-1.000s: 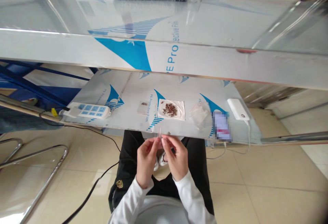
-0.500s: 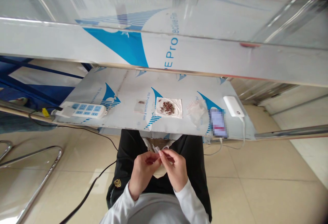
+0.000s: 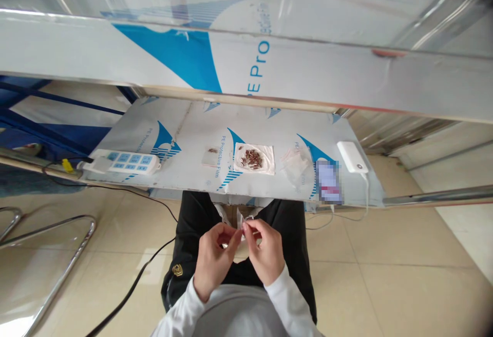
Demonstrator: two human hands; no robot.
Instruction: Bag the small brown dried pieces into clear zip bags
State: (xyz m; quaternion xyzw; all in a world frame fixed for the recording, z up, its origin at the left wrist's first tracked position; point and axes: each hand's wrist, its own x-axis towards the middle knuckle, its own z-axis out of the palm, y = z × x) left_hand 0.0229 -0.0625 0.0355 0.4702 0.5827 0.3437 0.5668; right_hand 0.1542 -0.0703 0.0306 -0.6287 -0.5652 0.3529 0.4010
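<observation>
Over my lap, my left hand (image 3: 214, 257) and my right hand (image 3: 267, 252) meet at the fingertips. Both pinch a small clear plastic bag (image 3: 240, 220), whose thin end sticks up between the fingers. Whether anything is inside it I cannot tell. In front of the hands, on the film-covered shelf (image 3: 185, 172), a heap of small brown metallic pieces (image 3: 252, 159) lies on a white sheet or flattened bag (image 3: 267, 167). Left of it is a small clear bag (image 3: 210, 158) with a few dark pieces at its top. Crumpled clear bags (image 3: 296, 166) lie to its right.
A phone (image 3: 328, 182) and a white power bank (image 3: 351, 157) with a cable are at the shelf's right. A white power strip (image 3: 133, 163) sits at the left. An upper ledge (image 3: 308, 77) spans above. A black cable (image 3: 133, 288) runs over the floor beside a metal chair frame (image 3: 87, 234).
The plastic bag between my fingertips now points more upright, where it leaned left before. Both hands stay nearly in place. My view has shifted slightly.
</observation>
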